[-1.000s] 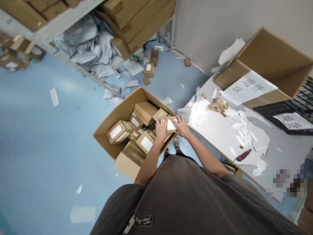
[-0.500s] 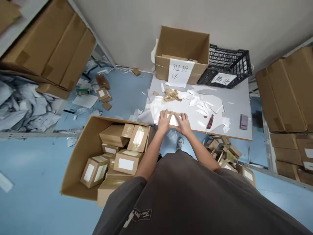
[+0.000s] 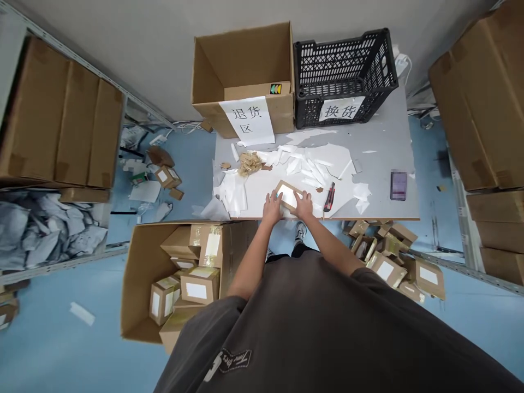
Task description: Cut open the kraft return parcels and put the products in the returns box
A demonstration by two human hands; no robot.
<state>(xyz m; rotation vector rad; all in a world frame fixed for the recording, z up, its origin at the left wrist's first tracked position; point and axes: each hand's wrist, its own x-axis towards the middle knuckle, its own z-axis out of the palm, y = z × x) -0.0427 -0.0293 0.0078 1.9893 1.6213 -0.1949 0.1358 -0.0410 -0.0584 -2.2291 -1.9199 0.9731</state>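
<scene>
Swung from over the floor carton to the table, the labelled cardboard box slants now, both hands gripping its ends.

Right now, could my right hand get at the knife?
Probably yes: the knife lies close beside the right hand, with nothing tall between, though that hand must let go of the small box.

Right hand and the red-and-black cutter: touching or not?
Apart. The head view shows white surface between the right hand and the red-and-black cutter; that hand is on the small labelled box instead.
</scene>
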